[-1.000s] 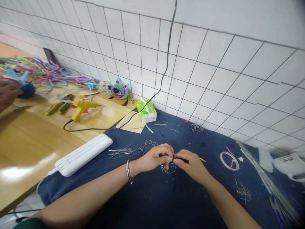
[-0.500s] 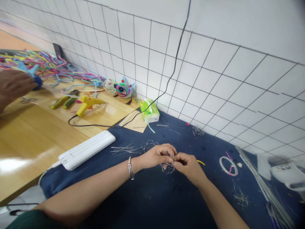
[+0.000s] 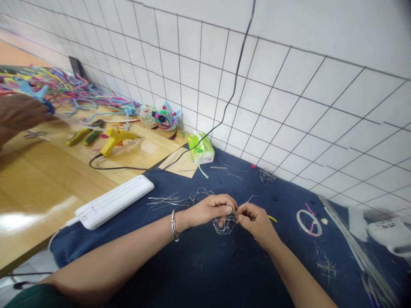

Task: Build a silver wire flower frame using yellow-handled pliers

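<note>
Thin silvery wire bent into a small looped frame (image 3: 224,226) hangs under my left hand (image 3: 215,209), whose thumb and fingers close on its upper edge. My right hand (image 3: 252,217) pinches the frame's right side, close to the left fingertips. A thin wire end (image 3: 251,198) sticks up past the right fingers. Just behind my left hand lies another looped wire piece (image 3: 199,194) on the dark blue cloth (image 3: 192,265). Loose straight wires (image 3: 165,200) lie to its left. A yellow strip (image 3: 272,218) shows beyond my right hand.
Left of my arm is a white power strip (image 3: 115,201). A yellow glue gun (image 3: 117,140), pliers (image 3: 85,132) and pipe cleaners (image 3: 67,87) lie on the wooden table, by another person's hand (image 3: 22,113). Tissues (image 3: 201,147), a tape ring (image 3: 308,223) and a wire bundle (image 3: 356,244) surround the cloth.
My right hand has shifted slightly right, opening a small gap between the fingertips. More of the wire frame shows, and a wire end now sticks up above the right fingers.
</note>
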The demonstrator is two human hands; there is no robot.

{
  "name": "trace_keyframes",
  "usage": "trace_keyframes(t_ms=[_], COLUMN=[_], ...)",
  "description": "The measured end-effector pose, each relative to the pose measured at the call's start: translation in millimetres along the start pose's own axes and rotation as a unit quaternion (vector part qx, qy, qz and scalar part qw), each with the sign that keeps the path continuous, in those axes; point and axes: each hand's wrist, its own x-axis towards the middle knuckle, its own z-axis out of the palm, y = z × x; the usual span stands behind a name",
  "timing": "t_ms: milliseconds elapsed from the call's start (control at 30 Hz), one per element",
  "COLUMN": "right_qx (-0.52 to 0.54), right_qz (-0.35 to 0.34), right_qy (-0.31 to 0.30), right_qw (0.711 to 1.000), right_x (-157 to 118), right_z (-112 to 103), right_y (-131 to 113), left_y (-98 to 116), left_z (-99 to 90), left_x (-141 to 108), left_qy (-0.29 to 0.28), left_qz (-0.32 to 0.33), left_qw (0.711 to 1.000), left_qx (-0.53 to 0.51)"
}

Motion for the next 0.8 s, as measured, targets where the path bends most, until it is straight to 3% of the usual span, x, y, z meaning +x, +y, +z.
trace_keyframes(t_ms=[633, 800], right_qx=[-0.014, -0.054], right_qz=[0.000, -0.043], right_qy=[0.060, 0.090], right_qw=[0.998, 0.994], right_x=[-0.1, 0.5], right_z=[-3.1, -5.6], right_y=[0.1, -0.9], left_y=[-2.2, -1.5], left_z=[-5.1, -4.5], left_x=[2.9, 3.3], left_qy=[-0.029, -0.017], left_qz=[0.010, -0.001], left_qw=[0.992, 0.985], left_qx=[0.119, 0.172])
